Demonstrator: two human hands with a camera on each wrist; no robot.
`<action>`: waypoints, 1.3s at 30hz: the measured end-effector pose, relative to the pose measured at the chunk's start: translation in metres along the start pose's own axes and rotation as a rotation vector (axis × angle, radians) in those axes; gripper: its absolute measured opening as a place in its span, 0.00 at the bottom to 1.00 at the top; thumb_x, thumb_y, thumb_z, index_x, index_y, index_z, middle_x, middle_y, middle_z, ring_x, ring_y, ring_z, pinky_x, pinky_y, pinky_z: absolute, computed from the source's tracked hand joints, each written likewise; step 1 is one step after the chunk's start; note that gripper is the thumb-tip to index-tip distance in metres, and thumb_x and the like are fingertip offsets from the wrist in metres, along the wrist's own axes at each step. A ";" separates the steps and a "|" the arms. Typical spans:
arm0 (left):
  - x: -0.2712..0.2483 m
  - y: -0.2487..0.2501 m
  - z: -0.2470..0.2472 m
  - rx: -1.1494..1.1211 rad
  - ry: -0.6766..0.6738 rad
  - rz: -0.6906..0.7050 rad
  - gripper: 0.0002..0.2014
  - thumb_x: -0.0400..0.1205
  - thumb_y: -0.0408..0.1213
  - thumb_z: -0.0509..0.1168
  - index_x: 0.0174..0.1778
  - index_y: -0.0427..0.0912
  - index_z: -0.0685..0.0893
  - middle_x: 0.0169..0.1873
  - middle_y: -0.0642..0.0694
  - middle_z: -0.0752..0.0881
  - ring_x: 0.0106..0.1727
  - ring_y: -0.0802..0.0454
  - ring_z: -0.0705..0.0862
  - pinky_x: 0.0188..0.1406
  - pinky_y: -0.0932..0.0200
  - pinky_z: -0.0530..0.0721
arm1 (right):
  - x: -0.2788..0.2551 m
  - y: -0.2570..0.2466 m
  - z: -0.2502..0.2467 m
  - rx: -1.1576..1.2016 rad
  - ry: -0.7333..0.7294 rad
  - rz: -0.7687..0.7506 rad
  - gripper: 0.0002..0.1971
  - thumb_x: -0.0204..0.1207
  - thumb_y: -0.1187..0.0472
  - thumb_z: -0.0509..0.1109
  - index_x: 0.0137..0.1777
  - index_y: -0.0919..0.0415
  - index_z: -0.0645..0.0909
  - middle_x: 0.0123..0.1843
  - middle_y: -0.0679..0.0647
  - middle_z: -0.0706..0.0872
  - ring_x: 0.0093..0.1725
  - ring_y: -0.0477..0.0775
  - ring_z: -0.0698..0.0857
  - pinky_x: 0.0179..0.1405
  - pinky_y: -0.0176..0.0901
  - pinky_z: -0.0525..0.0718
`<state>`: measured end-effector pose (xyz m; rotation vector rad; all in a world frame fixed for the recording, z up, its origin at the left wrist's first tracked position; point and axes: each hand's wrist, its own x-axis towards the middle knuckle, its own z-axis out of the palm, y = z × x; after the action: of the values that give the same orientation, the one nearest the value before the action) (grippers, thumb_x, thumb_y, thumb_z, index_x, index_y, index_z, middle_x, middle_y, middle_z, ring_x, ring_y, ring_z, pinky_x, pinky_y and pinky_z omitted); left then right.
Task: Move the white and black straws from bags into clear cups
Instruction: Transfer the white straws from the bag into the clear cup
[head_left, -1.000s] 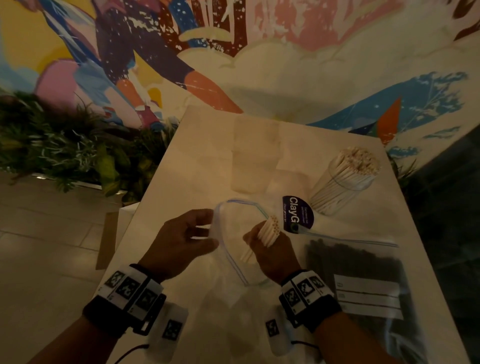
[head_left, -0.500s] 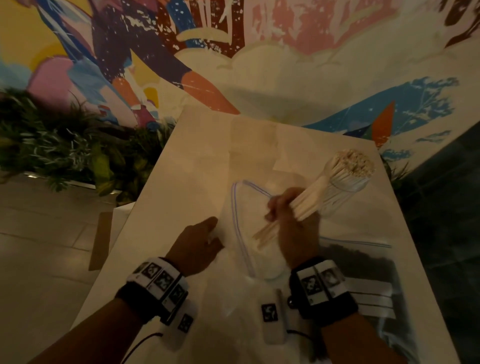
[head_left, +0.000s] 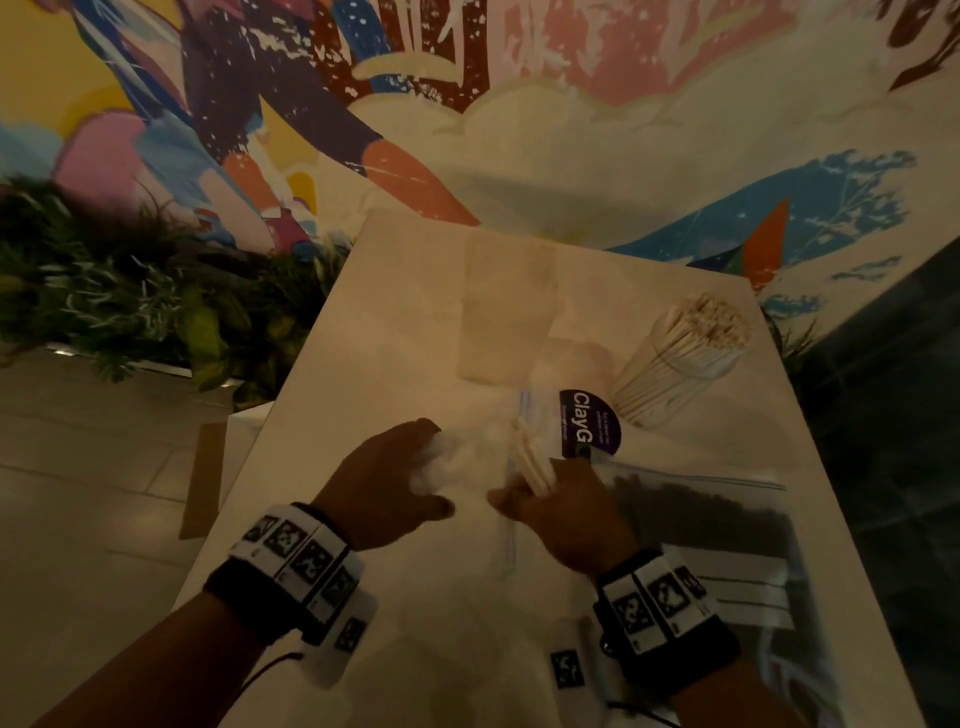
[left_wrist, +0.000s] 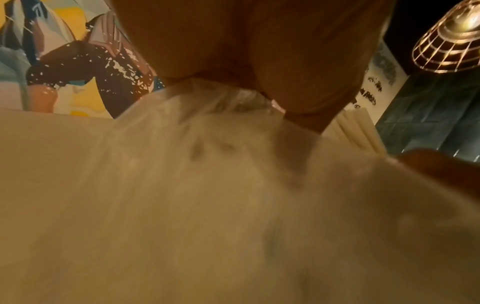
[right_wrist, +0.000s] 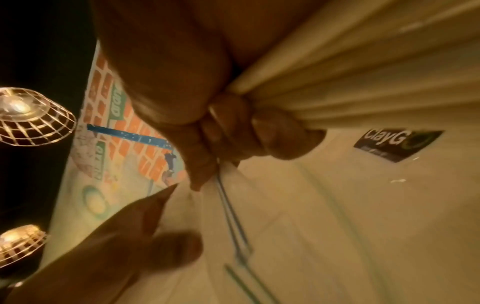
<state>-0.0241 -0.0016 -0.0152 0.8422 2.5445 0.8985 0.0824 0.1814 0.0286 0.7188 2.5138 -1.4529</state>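
Observation:
On the white table (head_left: 363, 364), my left hand (head_left: 431, 467) grips the bunched-up clear zip bag (head_left: 467, 457); the left wrist view shows its fingers curled into the crumpled plastic (left_wrist: 207, 133). My right hand (head_left: 540, 493) holds a small bundle of white straws (head_left: 530, 457) at the bag's mouth, and the fingers (right_wrist: 246, 133) wrap round the straws (right_wrist: 350, 82). At the right back stands a clear cup (head_left: 680, 358) packed with white straws. An empty clear cup (head_left: 504, 322) stands behind the bag. A second zip bag with black straws (head_left: 701, 519) lies to the right of my right hand.
A dark round "ClayGo" sticker (head_left: 589, 423) lies on the table between the bag and the full cup. Plants (head_left: 130, 312) border the table's left side below a painted wall. The table's right edge drops beside the black-straw bag.
Half a second ago my right hand held straws at the full cup; now it is back at the bag's mouth holding a bundle of white straws. My left hand has bunched the bag.

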 end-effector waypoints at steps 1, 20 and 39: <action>-0.002 -0.008 -0.004 0.013 0.030 -0.036 0.31 0.65 0.51 0.79 0.61 0.49 0.76 0.57 0.53 0.80 0.57 0.49 0.80 0.57 0.49 0.80 | 0.003 0.006 -0.005 0.048 0.084 0.040 0.11 0.68 0.55 0.80 0.32 0.57 0.82 0.29 0.52 0.83 0.33 0.51 0.83 0.34 0.42 0.81; -0.038 -0.017 0.002 -0.932 -0.082 -0.813 0.12 0.86 0.41 0.59 0.56 0.36 0.79 0.41 0.35 0.84 0.32 0.41 0.85 0.24 0.55 0.84 | -0.008 0.055 0.005 0.259 -0.224 0.265 0.07 0.69 0.66 0.78 0.36 0.62 0.81 0.23 0.53 0.76 0.18 0.49 0.71 0.19 0.38 0.70; -0.058 -0.091 -0.047 -0.904 -0.137 -0.736 0.43 0.59 0.74 0.67 0.63 0.49 0.79 0.62 0.42 0.85 0.62 0.43 0.83 0.61 0.38 0.80 | -0.045 0.065 -0.084 0.390 0.061 0.419 0.19 0.68 0.53 0.73 0.55 0.64 0.85 0.19 0.49 0.75 0.17 0.46 0.71 0.15 0.37 0.70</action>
<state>-0.0392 -0.1170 -0.0332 -0.2761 1.7489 1.4198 0.1609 0.2651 0.0383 1.2759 1.9596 -1.7815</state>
